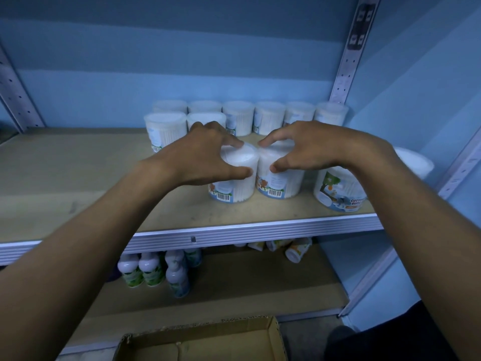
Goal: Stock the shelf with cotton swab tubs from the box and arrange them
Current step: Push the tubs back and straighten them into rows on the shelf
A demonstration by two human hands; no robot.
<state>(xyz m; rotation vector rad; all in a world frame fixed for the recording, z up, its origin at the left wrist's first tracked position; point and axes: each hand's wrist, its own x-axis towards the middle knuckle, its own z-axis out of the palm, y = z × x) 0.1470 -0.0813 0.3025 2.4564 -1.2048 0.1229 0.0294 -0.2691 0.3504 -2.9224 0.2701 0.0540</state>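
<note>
Bare shelf (78, 162) board runs wide open on your left, right up to the metal upright (15, 95). Your left hand (205, 155) has its grip curled round the lid of the left tub (234, 183), thumb on the near rim. Touching it, the right tub (279, 182) sits under your right hand (309, 149), grip clamped on its top the same way. Behind both stand the back rows of tubs (268, 117), close enough to block a push deeper. Off your right wrist, a larger tub (335, 191) crowds the shelf's front edge. Below, bottles (152, 269) stand on the lower shelf, and the cardboard box (203, 342) sits open at the bottom.
</note>
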